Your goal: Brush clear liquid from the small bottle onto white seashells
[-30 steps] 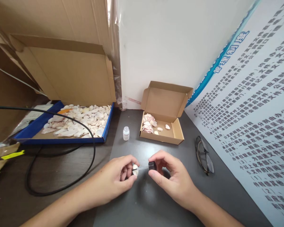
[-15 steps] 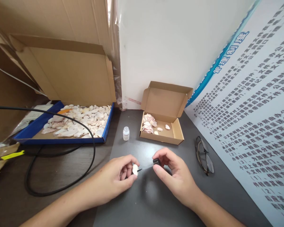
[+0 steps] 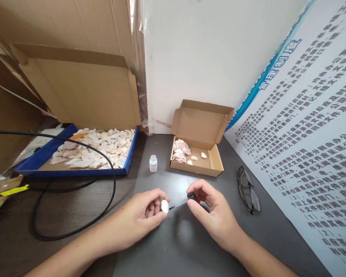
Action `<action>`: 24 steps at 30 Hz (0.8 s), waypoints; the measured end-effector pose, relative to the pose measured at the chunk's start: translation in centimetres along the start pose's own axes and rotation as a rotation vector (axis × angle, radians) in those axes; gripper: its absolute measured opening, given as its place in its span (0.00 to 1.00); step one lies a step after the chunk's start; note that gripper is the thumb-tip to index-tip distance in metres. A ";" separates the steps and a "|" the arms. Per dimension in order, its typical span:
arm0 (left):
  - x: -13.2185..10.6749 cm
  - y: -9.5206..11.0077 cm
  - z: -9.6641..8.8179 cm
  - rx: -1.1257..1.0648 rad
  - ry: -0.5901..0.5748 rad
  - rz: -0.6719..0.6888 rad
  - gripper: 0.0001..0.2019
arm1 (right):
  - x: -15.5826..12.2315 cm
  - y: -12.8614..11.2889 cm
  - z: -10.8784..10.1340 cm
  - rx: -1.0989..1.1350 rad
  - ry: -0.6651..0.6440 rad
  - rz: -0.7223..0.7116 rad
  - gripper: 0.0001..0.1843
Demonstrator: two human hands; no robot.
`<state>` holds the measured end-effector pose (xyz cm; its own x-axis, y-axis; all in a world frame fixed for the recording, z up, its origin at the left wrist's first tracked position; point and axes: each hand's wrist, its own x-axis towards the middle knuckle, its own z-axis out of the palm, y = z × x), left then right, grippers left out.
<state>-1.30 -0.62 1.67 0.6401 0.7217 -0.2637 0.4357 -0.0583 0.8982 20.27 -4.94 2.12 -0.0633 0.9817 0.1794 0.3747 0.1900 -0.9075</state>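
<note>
Between the thumb and fingers of my left hand (image 3: 145, 211) is a small white seashell (image 3: 165, 206), its pale face turned toward the right. My right hand (image 3: 212, 211) pinches the black cap of a brush applicator (image 3: 192, 196). From that cap a thin clear stem runs left to a dark tip, which stops just short of the shell's right edge. Behind my hands an uncapped small glass bottle (image 3: 153, 164) with a white label stands upright on the dark tabletop (image 3: 161, 250).
A blue-edged cardboard box (image 3: 127, 165) at left holds many shells, with a black cable (image 3: 115, 184) looping in front. A small open cardboard box (image 3: 216, 165) contains several shells. Eyeglasses (image 3: 249, 190) lie at right beside a printed poster (image 3: 305, 154).
The brush tip has drawn slightly right, away from the shell it overlapped before. In my left hand the shell has turned a little, showing more of its pale face.
</note>
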 end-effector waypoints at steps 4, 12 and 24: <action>0.0 0.1 0.0 -0.049 0.000 -0.004 0.13 | 0.1 0.1 0.0 -0.003 -0.005 0.004 0.04; 0.5 -1.3 0.1 -0.260 -0.033 0.000 0.14 | -0.1 0.3 0.1 0.010 -0.032 0.018 0.05; 0.4 -2.1 0.3 -0.294 -0.040 0.021 0.14 | 0.0 0.3 0.1 0.040 -0.025 0.025 0.04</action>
<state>-1.79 -0.44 -0.38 0.6737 0.6945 -0.2526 0.2241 0.1336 0.9654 20.31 -4.89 1.77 -0.0782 0.9859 0.1477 0.3387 0.1656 -0.9262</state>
